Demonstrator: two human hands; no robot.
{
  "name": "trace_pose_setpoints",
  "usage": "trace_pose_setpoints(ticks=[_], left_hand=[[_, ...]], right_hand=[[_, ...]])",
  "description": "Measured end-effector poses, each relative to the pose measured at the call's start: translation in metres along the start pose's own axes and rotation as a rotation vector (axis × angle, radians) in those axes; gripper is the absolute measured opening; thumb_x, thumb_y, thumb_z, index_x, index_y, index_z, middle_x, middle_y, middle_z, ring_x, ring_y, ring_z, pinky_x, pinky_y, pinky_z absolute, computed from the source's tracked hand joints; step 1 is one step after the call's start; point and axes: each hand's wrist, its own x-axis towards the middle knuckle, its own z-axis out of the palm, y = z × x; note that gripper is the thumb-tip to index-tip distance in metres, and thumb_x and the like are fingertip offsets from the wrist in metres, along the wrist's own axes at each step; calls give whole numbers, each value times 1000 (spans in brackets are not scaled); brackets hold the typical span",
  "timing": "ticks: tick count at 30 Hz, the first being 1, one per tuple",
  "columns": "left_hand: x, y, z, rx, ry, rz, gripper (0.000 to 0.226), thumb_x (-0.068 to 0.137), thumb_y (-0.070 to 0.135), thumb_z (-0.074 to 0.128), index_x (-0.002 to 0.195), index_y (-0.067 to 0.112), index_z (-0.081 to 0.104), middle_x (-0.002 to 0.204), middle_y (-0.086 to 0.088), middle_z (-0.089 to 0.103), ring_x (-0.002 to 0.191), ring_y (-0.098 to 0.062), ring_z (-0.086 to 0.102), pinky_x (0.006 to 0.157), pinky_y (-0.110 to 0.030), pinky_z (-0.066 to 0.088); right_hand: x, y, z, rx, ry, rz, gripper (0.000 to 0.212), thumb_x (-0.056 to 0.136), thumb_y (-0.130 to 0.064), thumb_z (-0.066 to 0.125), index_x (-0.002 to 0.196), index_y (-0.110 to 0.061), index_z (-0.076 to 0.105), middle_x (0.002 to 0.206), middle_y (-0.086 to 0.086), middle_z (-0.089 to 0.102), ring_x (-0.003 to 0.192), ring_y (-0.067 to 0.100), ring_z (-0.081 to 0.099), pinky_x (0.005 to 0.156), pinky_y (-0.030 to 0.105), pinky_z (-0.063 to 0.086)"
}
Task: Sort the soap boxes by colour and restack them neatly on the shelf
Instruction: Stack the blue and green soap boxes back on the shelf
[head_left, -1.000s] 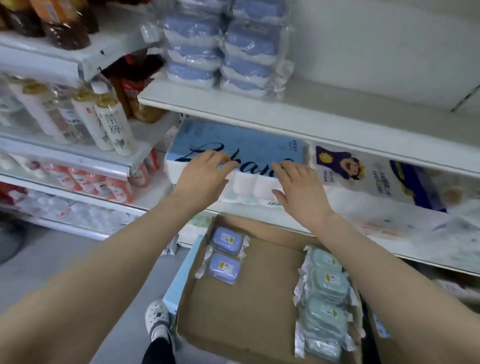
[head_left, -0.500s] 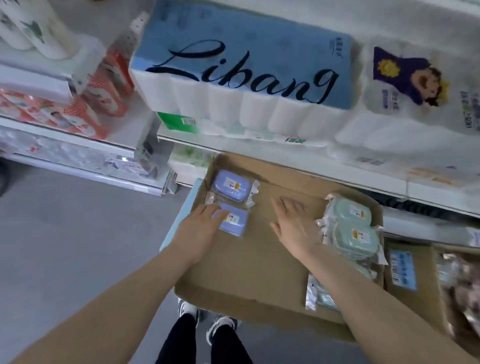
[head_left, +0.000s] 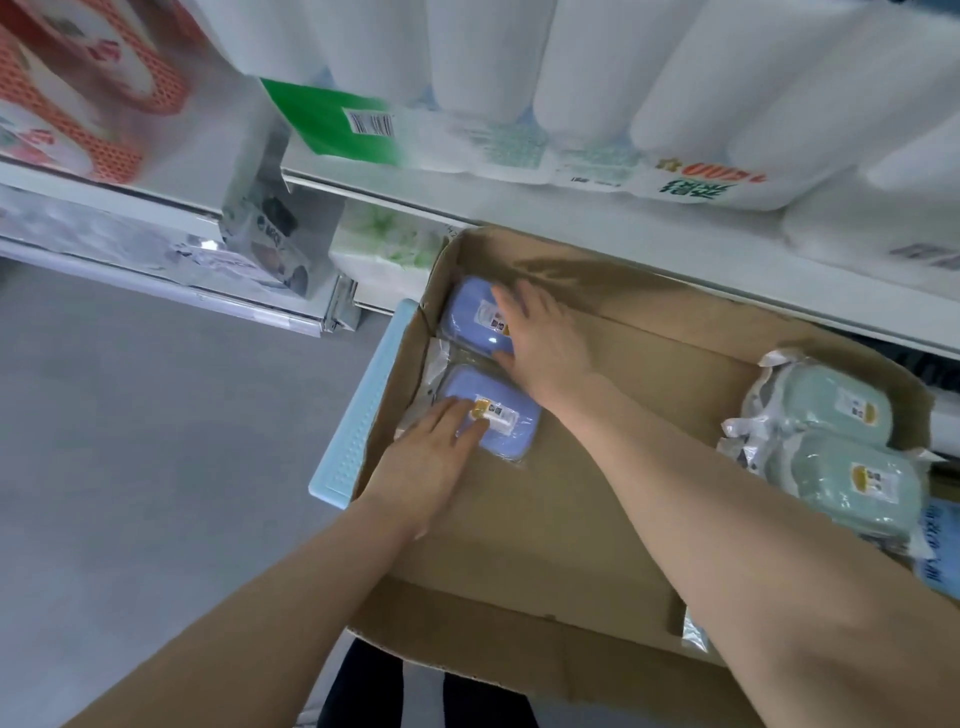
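Two lilac soap boxes in clear wrap lie in the left corner of a shallow cardboard tray (head_left: 597, 525). My left hand (head_left: 431, 457) rests with straight fingers on the near lilac box (head_left: 506, 423). My right hand (head_left: 545, 338) reaches across and lies flat on the right side of the far lilac box (head_left: 470, 317). Several pale green soap boxes (head_left: 826, 410) are stacked at the tray's right edge, clear of both hands.
White shelves run above the tray, holding a large toilet roll pack (head_left: 571, 78) and red-patterned packs (head_left: 78, 93) at the left. A light blue plastic edge (head_left: 358, 410) sticks out under the tray's left side. Grey floor (head_left: 156, 467) lies to the left.
Both hands came down from the toilet roll pack on the shelf into the tray. The right hand then crossed left onto the far lilac box; the left hand settled on the near one.
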Motion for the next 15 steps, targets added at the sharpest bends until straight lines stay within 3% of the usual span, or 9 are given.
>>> trace_pose_setpoints(ticks=[5,8,13,15], left_hand=[[4,2,0,7,39,-31,74,59,0,77,128,14,54,135,-13,48,126,-33,45,90,-46,53],[5,6,-3,52,14,-60,91,51,2,84,132,15,46,133,-10,48,122,-30,46,89,-43,54],[14,10,-6,119,-20,-100,122,46,2,85,149,24,23,148,-10,36,120,-32,47,86,-41,52],[20,13,-12,187,-16,-44,118,56,3,81,152,26,16,156,-9,22,129,-32,39,97,-41,44]], right_hand=[[-7,22,17,34,1,11,86,85,-36,68,154,-22,19,150,10,34,134,32,37,111,42,30],[-37,46,22,86,24,108,84,82,-30,71,152,-19,25,146,11,39,132,31,41,110,43,32],[-114,86,40,121,77,331,89,72,-31,81,146,-14,34,124,11,49,108,31,53,91,43,46],[-141,94,49,129,63,391,92,70,-31,82,146,-10,34,124,15,50,106,34,55,89,45,48]])
